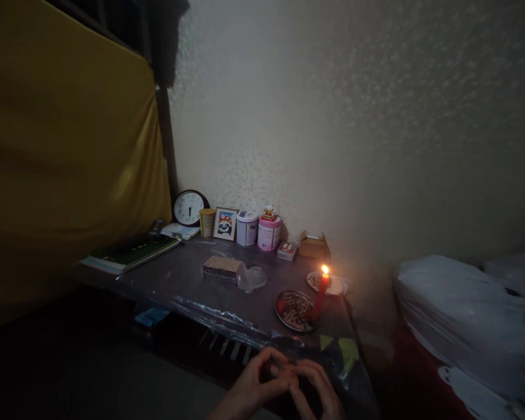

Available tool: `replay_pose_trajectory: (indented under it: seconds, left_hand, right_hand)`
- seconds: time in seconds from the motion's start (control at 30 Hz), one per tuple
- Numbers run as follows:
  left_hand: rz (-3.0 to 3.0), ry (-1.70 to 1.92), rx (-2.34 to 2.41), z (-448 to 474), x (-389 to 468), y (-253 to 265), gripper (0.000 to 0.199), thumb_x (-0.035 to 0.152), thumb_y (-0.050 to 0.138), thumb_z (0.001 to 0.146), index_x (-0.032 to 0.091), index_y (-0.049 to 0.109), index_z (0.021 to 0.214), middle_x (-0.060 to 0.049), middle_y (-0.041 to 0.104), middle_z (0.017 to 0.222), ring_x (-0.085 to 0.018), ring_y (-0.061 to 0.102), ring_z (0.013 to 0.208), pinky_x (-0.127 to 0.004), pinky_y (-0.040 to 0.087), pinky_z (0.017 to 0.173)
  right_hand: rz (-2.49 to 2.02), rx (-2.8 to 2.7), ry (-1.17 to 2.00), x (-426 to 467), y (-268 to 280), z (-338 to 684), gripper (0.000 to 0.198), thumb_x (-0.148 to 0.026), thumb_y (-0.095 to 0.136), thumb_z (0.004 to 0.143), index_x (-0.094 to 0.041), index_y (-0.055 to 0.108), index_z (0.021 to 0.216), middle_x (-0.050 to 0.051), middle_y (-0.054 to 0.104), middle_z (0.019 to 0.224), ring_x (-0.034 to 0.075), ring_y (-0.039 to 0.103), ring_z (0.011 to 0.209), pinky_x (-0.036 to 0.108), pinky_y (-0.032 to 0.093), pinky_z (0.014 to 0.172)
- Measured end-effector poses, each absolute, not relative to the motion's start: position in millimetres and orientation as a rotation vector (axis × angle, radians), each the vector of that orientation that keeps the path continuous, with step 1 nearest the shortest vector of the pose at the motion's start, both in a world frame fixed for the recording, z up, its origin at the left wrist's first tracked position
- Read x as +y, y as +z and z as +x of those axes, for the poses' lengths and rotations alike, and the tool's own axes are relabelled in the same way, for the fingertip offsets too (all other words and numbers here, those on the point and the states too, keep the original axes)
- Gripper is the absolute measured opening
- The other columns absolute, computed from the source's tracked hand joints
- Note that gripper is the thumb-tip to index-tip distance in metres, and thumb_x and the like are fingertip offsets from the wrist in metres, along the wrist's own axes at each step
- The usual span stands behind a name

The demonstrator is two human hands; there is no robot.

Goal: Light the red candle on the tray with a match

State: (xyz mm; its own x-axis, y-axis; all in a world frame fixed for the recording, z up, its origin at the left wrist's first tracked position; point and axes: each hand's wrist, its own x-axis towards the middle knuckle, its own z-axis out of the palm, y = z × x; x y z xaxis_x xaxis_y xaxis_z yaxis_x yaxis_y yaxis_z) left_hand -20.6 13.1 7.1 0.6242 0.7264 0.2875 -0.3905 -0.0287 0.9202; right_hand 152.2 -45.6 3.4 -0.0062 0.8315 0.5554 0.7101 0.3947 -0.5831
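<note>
My left hand (254, 382) and my right hand (315, 386) meet at the bottom of the view, just in front of the low table's (184, 274) near edge. Their fingertips pinch together around something small that the dim light hides. Beyond them a lit red candle (321, 294) stands by a round metal plate (294, 310) with a patterned face. A second small plate (328, 283) lies behind the flame.
A packet of sticks in clear wrap (227, 268) lies mid-table. Along the wall stand a clock (189, 207), a framed picture (225, 223), two tins (258, 229) and small boxes (312, 245). Books (131, 252) lie at left, a yellow curtain (61, 146) hangs behind, bedding (468, 315) at right.
</note>
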Motion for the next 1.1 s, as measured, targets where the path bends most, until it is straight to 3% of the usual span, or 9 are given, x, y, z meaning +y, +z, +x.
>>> replay_pose_trajectory:
  seconds: [0.3,0.53,0.77,1.1]
  left_hand:
    - [1.349,0.972,0.336,-23,13,5,0.048,0.044,0.081,0.077,0.012,0.057,0.102,-0.005,0.054,0.083,-0.022,0.05,0.075,-0.025,0.036,0.063]
    - [1.359,0.98,0.346,-22,11,8,0.047,0.045,0.081,0.077,0.012,0.057,0.102,-0.005,0.053,0.082,-0.023,0.052,0.074,-0.026,0.038,0.063]
    - [1.368,0.959,0.318,-22,10,12,0.047,0.044,0.08,0.077,0.012,0.056,0.101,-0.003,0.052,0.078,-0.019,0.048,0.067,-0.023,0.034,0.059]
    - [1.494,1.008,0.458,-21,11,9,0.039,0.037,0.074,0.072,0.013,0.059,0.099,-0.005,0.052,0.082,-0.024,0.048,0.075,-0.026,0.036,0.062]
  right_hand:
    - [-1.453,-1.852,0.154,-46,2,156,0.028,-0.04,0.05,0.085,-0.021,0.061,0.103,0.004,0.057,0.11,0.01,0.055,0.105,0.014,0.044,0.091]
    - [-1.456,-1.572,0.448,-50,3,142,0.035,-0.047,0.052,0.081,-0.02,0.059,0.103,0.003,0.058,0.109,0.013,0.055,0.104,0.019,0.041,0.093]
    - [-1.461,-1.644,0.876,-46,8,149,0.045,-0.048,0.046,0.085,-0.013,0.048,0.114,0.01,0.051,0.121,0.015,0.049,0.114,0.023,0.036,0.1]
    - [-1.379,-1.593,0.93,-49,22,141,0.045,-0.048,0.05,0.082,-0.013,0.05,0.109,0.011,0.055,0.116,0.016,0.053,0.11,0.024,0.04,0.096]
